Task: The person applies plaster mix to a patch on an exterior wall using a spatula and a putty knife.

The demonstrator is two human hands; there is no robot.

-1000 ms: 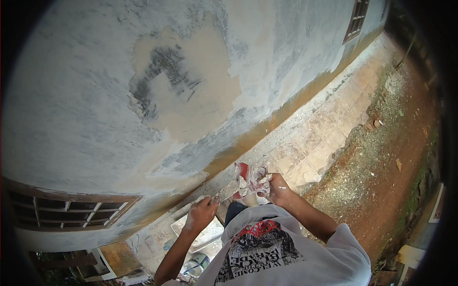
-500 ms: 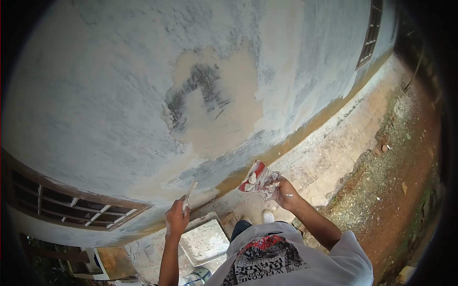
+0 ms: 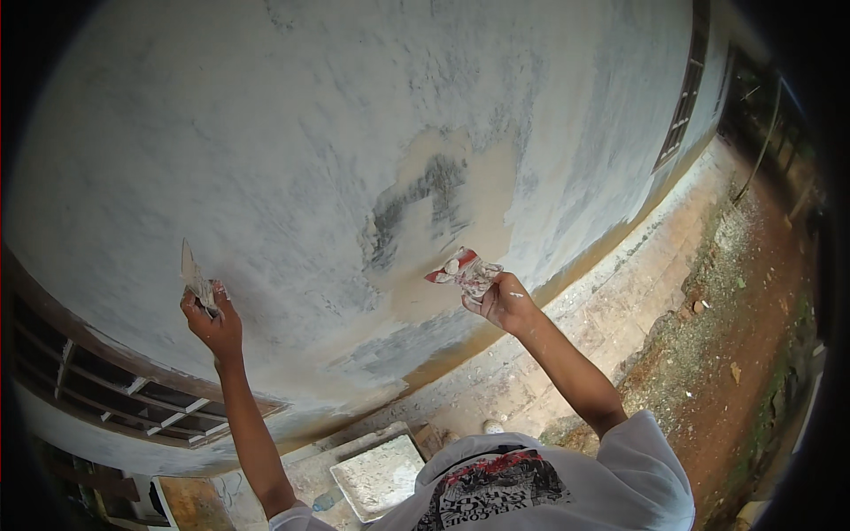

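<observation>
Left hand (image 3: 215, 326): grip closed round a paste-smeared scraper (image 3: 189, 267), pointing up before the wall (image 3: 292, 159); contact unclear. Right hand (image 3: 508, 303): grip pinching red, paste-caked plate (image 3: 468, 271), before beige patch (image 3: 489, 186).

The wall (image 3: 292, 159) looks chalky and not shiny, with streaky grey marks. Its tan patch (image 3: 487, 203) looks smooth and dull, and the dark spot (image 3: 434, 181) inside looks scratchy. The flat blade (image 3: 189, 265) is smeared with pale paste, so I can't tell what it's made of. Lumpy, sticky-looking paste covers the red scraper (image 3: 469, 270). The shirt (image 3: 611, 482) is soft cloth. The bottle (image 3: 328, 499) looks like see-through plastic. The path (image 3: 575, 327) looks rough and dusty.
</observation>
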